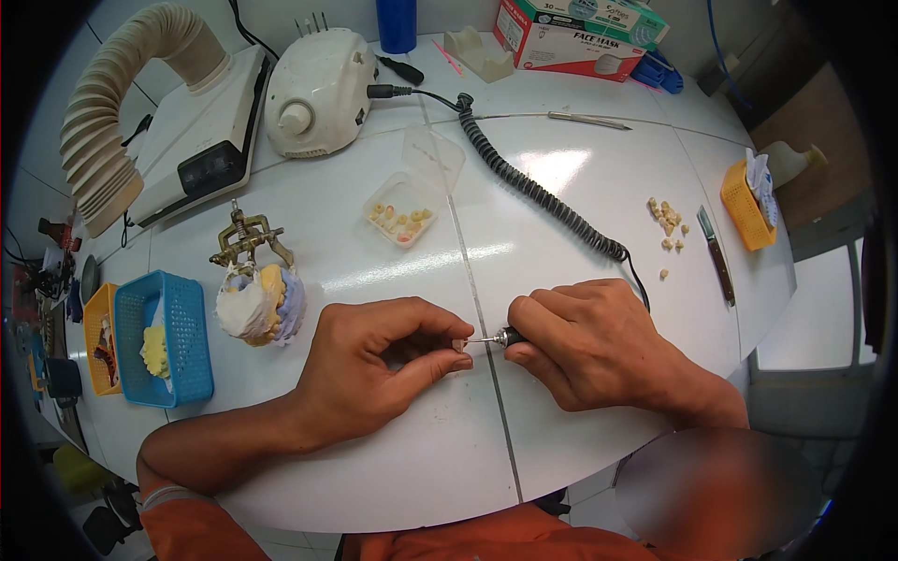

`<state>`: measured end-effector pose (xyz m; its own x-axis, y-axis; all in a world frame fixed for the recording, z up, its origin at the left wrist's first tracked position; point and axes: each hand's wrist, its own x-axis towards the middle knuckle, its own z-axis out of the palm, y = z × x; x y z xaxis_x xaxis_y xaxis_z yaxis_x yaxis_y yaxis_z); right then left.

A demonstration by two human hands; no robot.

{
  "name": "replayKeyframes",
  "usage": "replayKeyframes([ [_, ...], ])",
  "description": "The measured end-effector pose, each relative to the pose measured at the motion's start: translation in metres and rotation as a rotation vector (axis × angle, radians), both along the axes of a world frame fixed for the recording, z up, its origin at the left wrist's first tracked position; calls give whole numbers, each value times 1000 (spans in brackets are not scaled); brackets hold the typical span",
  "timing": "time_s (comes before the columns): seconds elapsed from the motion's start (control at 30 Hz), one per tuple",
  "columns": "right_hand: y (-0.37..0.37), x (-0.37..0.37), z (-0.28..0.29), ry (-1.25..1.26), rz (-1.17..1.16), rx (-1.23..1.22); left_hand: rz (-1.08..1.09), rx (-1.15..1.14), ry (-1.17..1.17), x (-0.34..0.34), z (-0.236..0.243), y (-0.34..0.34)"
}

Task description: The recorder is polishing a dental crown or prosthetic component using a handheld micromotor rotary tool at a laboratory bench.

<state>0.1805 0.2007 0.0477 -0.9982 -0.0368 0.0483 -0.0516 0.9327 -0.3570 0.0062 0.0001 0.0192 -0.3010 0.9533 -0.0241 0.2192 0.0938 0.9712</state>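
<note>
Over the counter [421, 463], the left hand [379, 360] pinched a tiny pale piece [458, 345] (mostly covered, so I couldn't make out its shape) between its fingers. The right hand [594, 346] gripped a rotary handpiece [509, 336], hiding most of it; whether its thin tip [483, 340] touched the piece, I couldn't tell.

Glossy, smooth white bench [580, 467] under metal, plastic and wood.
The rotary tool [505, 338] shows a shiny metal shank; the coiled cord [543, 197] looks like matt black plastic. The dental cast [243, 311] is chalky and rough in its white part, the hinged frame [246, 238] dull, brassy metal. The knife [718, 266] has a wooden handle (smooth, by its look) and metal blade; the blue basket [191, 348] is plastic.
</note>
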Motion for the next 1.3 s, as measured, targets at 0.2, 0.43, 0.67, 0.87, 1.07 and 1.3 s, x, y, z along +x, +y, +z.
replayKeyframes([
  [0.2, -2, -1, 0, -5, -3, 20, 9, -15, 15, 0, 0, 0],
  [0.43, -2, -1, 1, -9, -11, 9, 10, -9, 16, 0, 0, 1],
  [0.67, -3, -2, 1, -36, -15, 26, 11, -31, 24, 0, 2, 1],
  [0.87, -3, -2, -1, -25, -13, 36, 9, -28, 31, 0, 2, 2],
  [1.07, -3, -2, 0, -22, -10, 35, -2, -32, 41, -1, 4, 2],
  [1.3, -4, -2, 0, -15, -9, 49, -4, -31, 27, -1, 3, 1],
])
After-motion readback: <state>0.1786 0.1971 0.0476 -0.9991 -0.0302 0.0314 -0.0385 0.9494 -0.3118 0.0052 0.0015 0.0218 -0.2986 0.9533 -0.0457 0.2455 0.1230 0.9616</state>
